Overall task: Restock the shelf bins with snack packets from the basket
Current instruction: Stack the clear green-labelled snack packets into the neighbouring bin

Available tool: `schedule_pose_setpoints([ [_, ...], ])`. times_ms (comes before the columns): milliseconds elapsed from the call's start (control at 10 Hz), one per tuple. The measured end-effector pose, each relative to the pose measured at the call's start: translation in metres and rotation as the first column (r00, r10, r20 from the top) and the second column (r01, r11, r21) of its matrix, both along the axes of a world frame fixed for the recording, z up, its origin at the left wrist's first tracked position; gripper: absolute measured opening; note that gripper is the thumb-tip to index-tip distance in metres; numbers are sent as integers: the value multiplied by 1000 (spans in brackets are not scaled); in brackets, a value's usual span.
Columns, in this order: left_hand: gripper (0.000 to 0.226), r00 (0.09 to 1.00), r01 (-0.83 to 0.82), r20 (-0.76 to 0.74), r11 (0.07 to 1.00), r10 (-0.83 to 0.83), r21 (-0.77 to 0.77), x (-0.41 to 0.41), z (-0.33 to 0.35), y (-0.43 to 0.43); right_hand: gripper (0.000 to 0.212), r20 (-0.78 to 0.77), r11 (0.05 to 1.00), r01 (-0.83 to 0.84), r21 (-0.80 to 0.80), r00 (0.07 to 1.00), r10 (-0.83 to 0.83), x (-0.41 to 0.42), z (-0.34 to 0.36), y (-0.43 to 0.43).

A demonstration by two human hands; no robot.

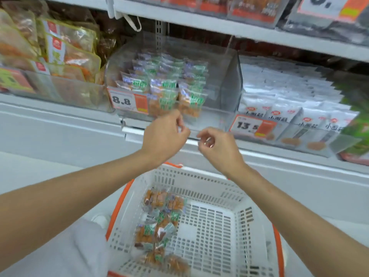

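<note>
Hovering side by side, both hands are up in front of the clear bin (229, 80), just under its front edge. The left hand (165, 134) has its fingers curled in, tips close together. The picture is too blurry to tell if it pinches anything. The right hand (215, 144) is loosely curled and holds nothing I can see. The bin has rows of snack packets (163, 84) on its left side and a bare gap on its right. The loose packets (161, 222) lie in the white basket (229, 196), down below the hands, bunched along its left side. So the next reach probably goes down, and the left hand is nearer. They lie flat and jumbled, pointing every which way.
</note>
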State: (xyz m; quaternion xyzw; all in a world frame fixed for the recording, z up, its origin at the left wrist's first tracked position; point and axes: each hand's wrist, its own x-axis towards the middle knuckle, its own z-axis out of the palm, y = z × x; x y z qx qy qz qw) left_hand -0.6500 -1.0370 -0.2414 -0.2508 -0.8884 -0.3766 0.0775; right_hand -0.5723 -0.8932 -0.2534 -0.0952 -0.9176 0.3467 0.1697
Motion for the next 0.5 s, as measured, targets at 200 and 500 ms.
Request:
schedule_pose_setpoints([
  [200,11,905,237,425,822,6,-518,20,-110,-31,19,569,990,-86,-115,811,136,52,-117,-9],
  [500,46,699,687,715,257,22,-680,68,-250,-63,29,875,935,-336,-112,412,252,106,-211,-26],
])
